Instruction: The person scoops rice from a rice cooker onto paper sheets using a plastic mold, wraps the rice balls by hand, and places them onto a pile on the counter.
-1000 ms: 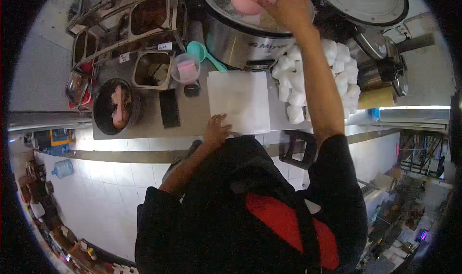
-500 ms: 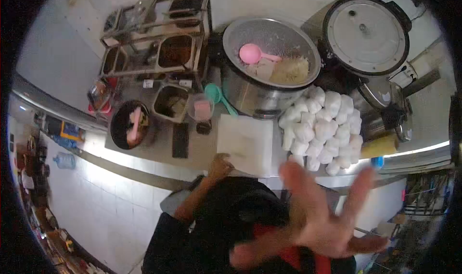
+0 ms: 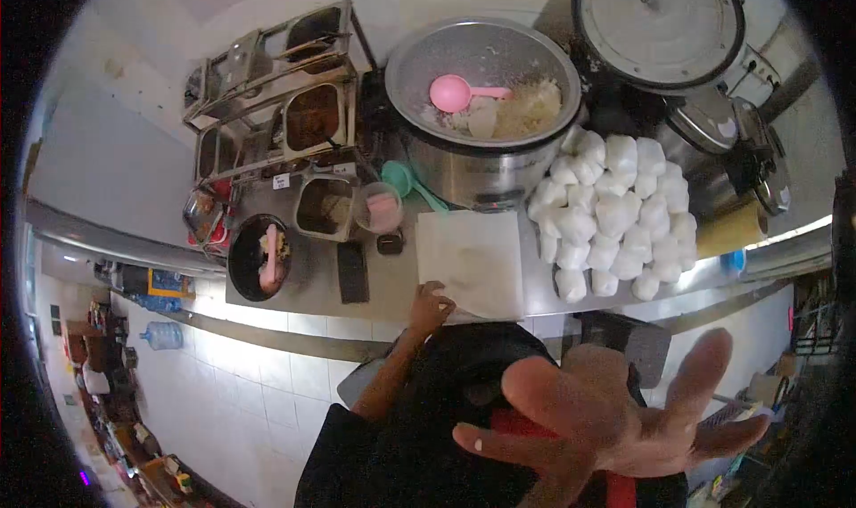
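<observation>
My left hand [image 3: 432,307] is at the lower left corner of a stack of white paper [image 3: 470,263], its fingers bent in and pressed together at the edge; what they hold, if anything, is too small to tell. Large and close to the camera, my right hand [image 3: 615,410] has its fingers spread and holds nothing. Behind the paper, a pink scoop [image 3: 451,93] rests on rice [image 3: 530,113] inside the big metal cooker [image 3: 482,171]. White wrapped bundles [image 3: 615,209] are piled to the right of the paper.
Left of the paper are a black phone [image 3: 353,272], a dark bowl [image 3: 259,256] with a pink spoon, a plastic tub [image 3: 379,208] and a green ladle [image 3: 399,179]. A metal rack [image 3: 277,133] stands at the back left. A round lid [image 3: 661,26] is at the back right.
My right hand has come away from the pink scoop in the cooker and down in front of the camera. The view has shifted. My left hand has stayed by the paper's corner.
</observation>
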### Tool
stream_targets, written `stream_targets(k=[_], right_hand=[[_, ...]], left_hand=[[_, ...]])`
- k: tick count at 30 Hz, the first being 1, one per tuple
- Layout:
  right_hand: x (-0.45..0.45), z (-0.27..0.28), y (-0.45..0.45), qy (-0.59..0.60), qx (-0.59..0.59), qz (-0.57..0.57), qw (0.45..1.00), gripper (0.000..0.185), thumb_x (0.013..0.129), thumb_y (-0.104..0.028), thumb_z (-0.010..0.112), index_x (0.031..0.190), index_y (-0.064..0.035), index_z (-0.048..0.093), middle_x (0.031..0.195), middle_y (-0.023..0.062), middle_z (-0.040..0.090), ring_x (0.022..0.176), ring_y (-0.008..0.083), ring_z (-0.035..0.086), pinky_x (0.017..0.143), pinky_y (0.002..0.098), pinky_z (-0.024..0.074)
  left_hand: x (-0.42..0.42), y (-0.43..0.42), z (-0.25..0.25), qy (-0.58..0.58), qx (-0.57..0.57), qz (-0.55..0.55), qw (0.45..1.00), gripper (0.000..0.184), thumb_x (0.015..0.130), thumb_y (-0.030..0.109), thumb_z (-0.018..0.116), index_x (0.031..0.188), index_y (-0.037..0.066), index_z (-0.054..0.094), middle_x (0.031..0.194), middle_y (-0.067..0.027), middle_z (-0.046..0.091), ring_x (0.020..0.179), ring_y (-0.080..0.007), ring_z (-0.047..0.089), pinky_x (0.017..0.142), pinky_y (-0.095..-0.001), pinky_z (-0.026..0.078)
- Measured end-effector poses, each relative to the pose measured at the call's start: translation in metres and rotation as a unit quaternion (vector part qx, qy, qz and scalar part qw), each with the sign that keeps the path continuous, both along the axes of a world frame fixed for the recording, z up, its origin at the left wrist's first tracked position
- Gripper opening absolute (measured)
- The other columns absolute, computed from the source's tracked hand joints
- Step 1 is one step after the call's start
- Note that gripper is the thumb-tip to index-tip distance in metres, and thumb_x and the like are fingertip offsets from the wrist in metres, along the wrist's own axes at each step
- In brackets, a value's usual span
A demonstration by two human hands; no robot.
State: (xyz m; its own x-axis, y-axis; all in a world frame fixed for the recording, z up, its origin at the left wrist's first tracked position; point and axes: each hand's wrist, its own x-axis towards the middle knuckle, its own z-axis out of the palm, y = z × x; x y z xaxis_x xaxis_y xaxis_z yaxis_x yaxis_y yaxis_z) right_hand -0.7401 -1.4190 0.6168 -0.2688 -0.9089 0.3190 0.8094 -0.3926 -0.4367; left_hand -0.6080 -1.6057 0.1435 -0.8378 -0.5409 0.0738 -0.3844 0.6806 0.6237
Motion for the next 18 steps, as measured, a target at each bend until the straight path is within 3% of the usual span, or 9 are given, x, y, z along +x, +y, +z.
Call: stream_targets(k=[3, 6, 7, 12, 18], right_hand=[[-0.008, 0.002, -0.004, 0.021, -0.003, -0.016, 1.0, 0.072, 0.081, -0.07, 0.032, 0.139, -0.0325, 0.011, 0.144, 0.0196, 0.009, 0.123, 0.0468, 0.03, 0.099, 0.0678, 0.0092], [-0.013, -0.001, -0.001, 0.033, -0.013, -0.023, 0.999, 0.063, 0.081, -0.062, 0.037, 0.131, -0.0276, 0.019, 0.134, 0.0184, 0.017, 0.115, 0.0435, 0.034, 0.093, 0.0626, 0.0147], [-0.013, 0.0, 0.0, 0.038, -0.017, -0.027, 0.999, 0.06, 0.081, -0.059, 0.039, 0.128, -0.026, 0.022, 0.131, 0.0179, 0.02, 0.113, 0.0424, 0.036, 0.091, 0.0609, 0.0165], [-0.013, -0.002, 0.005, 0.06, -0.034, -0.036, 0.997, 0.045, 0.081, -0.046, 0.047, 0.113, -0.0179, 0.035, 0.114, 0.0158, 0.033, 0.1, 0.0369, 0.043, 0.082, 0.0524, 0.0256], [-0.024, -0.005, 0.01, 0.174, -0.092, -0.109, 0.974, 0.027, 0.081, -0.03, 0.058, 0.096, -0.0082, 0.05, 0.095, 0.0133, 0.049, 0.085, 0.0303, 0.051, 0.071, 0.0421, 0.0365]], left_hand=[[-0.002, -0.003, -0.003, -0.02, -0.019, -0.033, 0.999, 0.008, 0.071, 0.022, 0.071, 0.075, 0.014, 0.073, 0.108, -0.0103, 0.056, 0.111, -0.0297, 0.046, 0.095, -0.0422, 0.034], [0.0, 0.0, 0.006, 0.033, -0.02, -0.025, 0.999, 0.009, 0.07, 0.021, 0.072, 0.072, 0.012, 0.072, 0.109, -0.0113, 0.055, 0.11, -0.0312, 0.046, 0.095, -0.0423, 0.035], [-0.001, 0.005, 0.005, 0.053, 0.037, 0.028, 0.997, 0.009, 0.07, 0.019, 0.072, 0.07, 0.011, 0.07, 0.109, -0.0126, 0.054, 0.109, -0.0316, 0.046, 0.093, -0.0421, 0.037], [0.007, 0.0, -0.004, 0.041, 0.081, 0.011, 0.996, 0.007, 0.069, 0.018, 0.073, 0.071, 0.011, 0.071, 0.109, -0.0132, 0.053, 0.107, -0.0324, 0.048, 0.092, -0.0429, 0.038], [-0.006, 0.002, -0.004, 0.013, -0.036, 0.002, 0.999, 0.009, 0.07, 0.018, 0.073, 0.073, 0.01, 0.07, 0.104, -0.011, 0.058, 0.103, -0.029, 0.052, 0.092, -0.0432, 0.038]])
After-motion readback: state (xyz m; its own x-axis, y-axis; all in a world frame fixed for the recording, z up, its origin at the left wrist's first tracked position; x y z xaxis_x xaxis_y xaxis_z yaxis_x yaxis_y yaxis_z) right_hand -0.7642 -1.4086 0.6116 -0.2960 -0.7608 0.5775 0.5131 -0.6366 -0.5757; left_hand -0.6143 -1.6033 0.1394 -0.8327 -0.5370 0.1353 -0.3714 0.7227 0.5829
